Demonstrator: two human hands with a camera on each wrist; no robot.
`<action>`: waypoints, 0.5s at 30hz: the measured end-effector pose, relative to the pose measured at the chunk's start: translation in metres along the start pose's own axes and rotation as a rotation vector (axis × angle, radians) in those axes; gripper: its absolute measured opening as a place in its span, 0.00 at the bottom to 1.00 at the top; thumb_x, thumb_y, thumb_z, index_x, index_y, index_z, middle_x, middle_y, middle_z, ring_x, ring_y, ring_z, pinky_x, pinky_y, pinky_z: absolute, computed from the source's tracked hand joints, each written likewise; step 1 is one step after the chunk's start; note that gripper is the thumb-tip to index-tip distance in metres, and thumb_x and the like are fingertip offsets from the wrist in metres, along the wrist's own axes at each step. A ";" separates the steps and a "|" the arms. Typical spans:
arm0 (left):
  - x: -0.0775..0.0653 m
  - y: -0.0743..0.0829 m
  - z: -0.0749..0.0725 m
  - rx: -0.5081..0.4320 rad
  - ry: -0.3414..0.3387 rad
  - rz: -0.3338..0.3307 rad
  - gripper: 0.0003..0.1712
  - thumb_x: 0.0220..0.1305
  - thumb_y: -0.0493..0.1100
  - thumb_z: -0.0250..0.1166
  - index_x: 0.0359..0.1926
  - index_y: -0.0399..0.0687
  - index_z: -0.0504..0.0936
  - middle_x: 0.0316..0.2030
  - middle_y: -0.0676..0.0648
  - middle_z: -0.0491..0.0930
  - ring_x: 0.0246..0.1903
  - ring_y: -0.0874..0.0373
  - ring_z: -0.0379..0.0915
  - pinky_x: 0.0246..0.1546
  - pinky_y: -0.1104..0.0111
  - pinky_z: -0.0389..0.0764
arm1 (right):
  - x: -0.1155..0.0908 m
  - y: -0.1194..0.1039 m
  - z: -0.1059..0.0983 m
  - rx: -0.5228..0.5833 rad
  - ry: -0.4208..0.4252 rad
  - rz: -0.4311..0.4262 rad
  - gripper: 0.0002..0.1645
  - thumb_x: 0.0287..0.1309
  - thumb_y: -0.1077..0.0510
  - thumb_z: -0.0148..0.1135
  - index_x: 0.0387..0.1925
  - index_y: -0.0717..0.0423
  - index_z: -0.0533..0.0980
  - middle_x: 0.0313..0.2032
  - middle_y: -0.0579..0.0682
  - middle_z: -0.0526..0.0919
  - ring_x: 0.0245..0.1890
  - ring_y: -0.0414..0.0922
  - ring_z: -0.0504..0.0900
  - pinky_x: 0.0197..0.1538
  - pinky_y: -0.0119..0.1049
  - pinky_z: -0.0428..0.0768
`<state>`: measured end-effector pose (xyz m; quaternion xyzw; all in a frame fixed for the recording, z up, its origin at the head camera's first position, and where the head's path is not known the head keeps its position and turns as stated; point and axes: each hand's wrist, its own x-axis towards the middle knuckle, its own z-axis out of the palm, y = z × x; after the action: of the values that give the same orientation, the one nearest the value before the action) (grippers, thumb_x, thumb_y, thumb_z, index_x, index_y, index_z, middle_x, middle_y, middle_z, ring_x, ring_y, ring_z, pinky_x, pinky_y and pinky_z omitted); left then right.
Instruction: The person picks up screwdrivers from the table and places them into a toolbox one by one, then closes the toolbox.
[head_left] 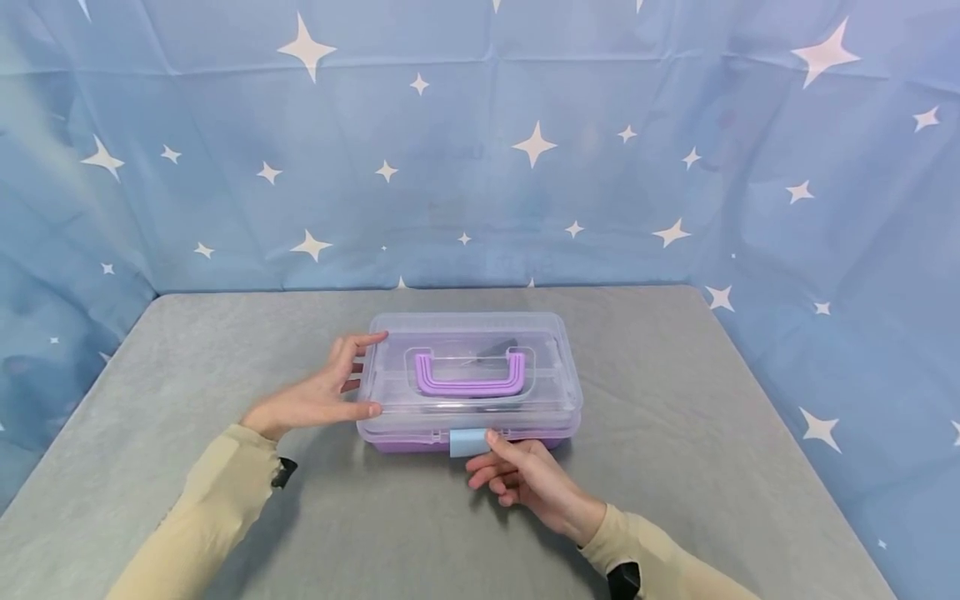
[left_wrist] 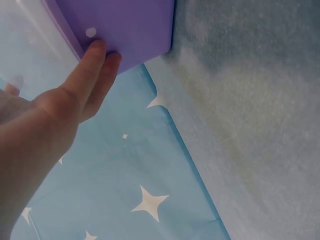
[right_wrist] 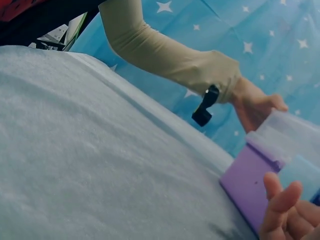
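Observation:
A storage box (head_left: 468, 417) with a purple base, a clear lid (head_left: 390, 367) and a purple carry handle (head_left: 471, 387) sits on the table. My left hand (head_left: 330, 387) spans its left end, thumb and index finger on the lid's edges. In the left wrist view, nearly straight fingers (left_wrist: 95, 70) touch the purple side wall (left_wrist: 135, 30). At the front, my right hand (head_left: 536, 483) has its thumb on the light blue latch (head_left: 468, 442), the other fingers bent below it. Some dark grey thing shows dimly through the lid; its kind is unclear.
Grey cloth (head_left: 675, 433) covers the table around the box. A blue curtain with white stars (head_left: 480, 150) hangs behind and along both sides. Dark clutter (right_wrist: 55, 35) shows past the table edge in the right wrist view.

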<state>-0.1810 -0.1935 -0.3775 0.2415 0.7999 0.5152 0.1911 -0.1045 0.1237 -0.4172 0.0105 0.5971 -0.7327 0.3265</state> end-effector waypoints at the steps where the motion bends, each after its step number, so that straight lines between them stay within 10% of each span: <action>1: 0.000 0.000 0.000 -0.001 0.000 0.007 0.50 0.59 0.42 0.70 0.72 0.54 0.45 0.68 0.40 0.39 0.64 0.33 0.47 0.63 0.41 0.55 | 0.000 0.000 -0.001 0.004 -0.009 -0.003 0.34 0.68 0.41 0.53 0.44 0.74 0.79 0.29 0.50 0.85 0.21 0.35 0.69 0.24 0.26 0.68; 15: -0.001 -0.002 0.001 0.011 0.001 0.015 0.49 0.60 0.45 0.69 0.72 0.56 0.46 0.67 0.41 0.42 0.65 0.34 0.47 0.63 0.41 0.55 | 0.001 0.003 -0.005 -0.044 -0.057 0.004 0.39 0.69 0.39 0.50 0.56 0.74 0.73 0.31 0.47 0.83 0.21 0.35 0.65 0.25 0.27 0.71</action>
<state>-0.1802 -0.1944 -0.3798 0.2483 0.8009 0.5123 0.1855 -0.1059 0.1276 -0.4217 -0.0161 0.6034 -0.7187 0.3451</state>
